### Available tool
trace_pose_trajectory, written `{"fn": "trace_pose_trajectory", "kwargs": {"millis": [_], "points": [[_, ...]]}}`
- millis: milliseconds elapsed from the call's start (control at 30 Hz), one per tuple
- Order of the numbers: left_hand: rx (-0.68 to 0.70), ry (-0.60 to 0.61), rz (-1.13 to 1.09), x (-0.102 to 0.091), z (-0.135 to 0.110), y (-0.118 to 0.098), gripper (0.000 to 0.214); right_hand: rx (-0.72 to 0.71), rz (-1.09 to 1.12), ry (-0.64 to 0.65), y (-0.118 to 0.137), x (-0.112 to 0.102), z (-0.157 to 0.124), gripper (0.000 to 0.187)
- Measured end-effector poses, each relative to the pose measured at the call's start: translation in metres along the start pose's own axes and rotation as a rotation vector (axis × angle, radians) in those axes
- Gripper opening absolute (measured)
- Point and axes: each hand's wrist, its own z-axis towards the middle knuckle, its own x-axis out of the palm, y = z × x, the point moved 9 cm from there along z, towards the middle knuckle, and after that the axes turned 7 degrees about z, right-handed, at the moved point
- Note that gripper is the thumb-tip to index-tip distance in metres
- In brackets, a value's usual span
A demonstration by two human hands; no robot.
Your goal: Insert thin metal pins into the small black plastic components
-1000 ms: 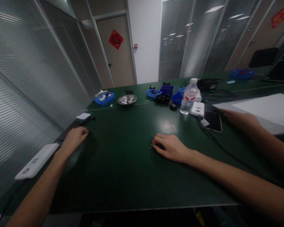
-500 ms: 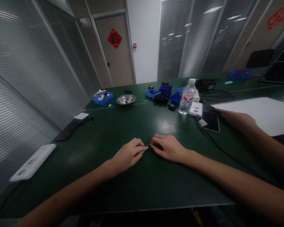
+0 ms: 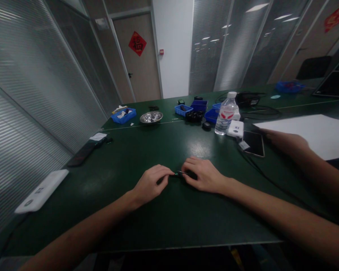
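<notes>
At frame centre, my left hand (image 3: 150, 184) and right hand (image 3: 203, 175) pinch a small dark slender part (image 3: 180, 174) between fingertips, on the matte green table (image 3: 147, 218).

On my green table (image 3: 164, 226) a water bottle (image 3: 225, 114) stands beside a white power bank (image 3: 235, 129) and a dark phone (image 3: 253, 143). Farther back sit a metal bowl (image 3: 151, 117) and blue bins (image 3: 124, 114). A white device (image 3: 41, 190) lies at my left, a white sheet (image 3: 310, 130) at my right.
</notes>
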Motion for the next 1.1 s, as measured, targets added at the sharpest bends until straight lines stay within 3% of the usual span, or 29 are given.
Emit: {"fn": "trace_pose_trajectory", "kwargs": {"millis": [233, 400, 667, 867, 1100], "points": [[-0.071, 0.053, 0.067, 0.005, 0.007, 0.004, 0.036, -0.04, 0.009, -0.025, 0.005, -0.003, 0.0, 0.018], [-0.063, 0.104, 0.104, 0.012, 0.012, 0.007, 0.023, -0.088, 0.037, -0.007, 0.007, 0.002, 0.0, 0.026], [-0.14, -0.011, 0.023, 0.003, 0.01, 0.016, 0.025, -0.061, 0.076, 0.025, 0.01, 0.003, 0.001, 0.055], [-0.123, -0.055, -0.024, -0.001, 0.008, 0.013, 0.025, 0.004, 0.12, 0.035, 0.003, 0.006, 0.002, 0.079], [-0.104, -0.068, -0.022, -0.001, 0.008, 0.012, 0.026, -0.029, 0.149, 0.085, 0.007, 0.009, 0.002, 0.089]]}}
